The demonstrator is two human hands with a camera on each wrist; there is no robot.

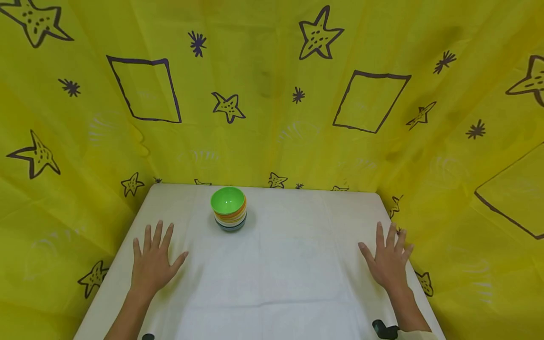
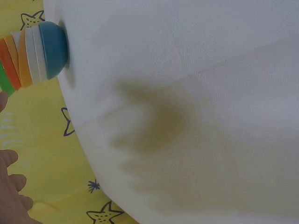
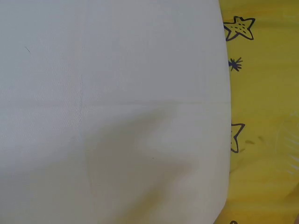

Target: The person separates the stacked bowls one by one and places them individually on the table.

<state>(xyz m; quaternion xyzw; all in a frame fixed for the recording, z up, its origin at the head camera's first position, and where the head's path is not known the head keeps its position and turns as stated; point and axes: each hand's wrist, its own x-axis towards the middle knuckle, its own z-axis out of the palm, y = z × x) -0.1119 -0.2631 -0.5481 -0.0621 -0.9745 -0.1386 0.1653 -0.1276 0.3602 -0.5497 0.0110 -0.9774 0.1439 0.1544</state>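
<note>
A stack of nested bowls (image 1: 228, 202) stands toward the back of the white table, left of the middle. Its top bowl is green, with orange, yellow and white rims below and a blue-grey bowl at the bottom. In the left wrist view the stack shows sideways, with the blue bowl (image 2: 53, 49) against the tabletop. My left hand (image 1: 153, 267) hovers over the table's left side, fingers spread, nearer to me than the bowls. Over the right edge hangs my right hand (image 1: 388, 262), fingers spread too and holding nothing. Only its shadow shows in the right wrist view.
The white-covered table (image 1: 272, 264) has faint creases. Yellow curtains (image 1: 263, 94) printed with dark stars and frames close it in at the back and on both sides. A small black device (image 1: 384, 329) sits at my right wrist.
</note>
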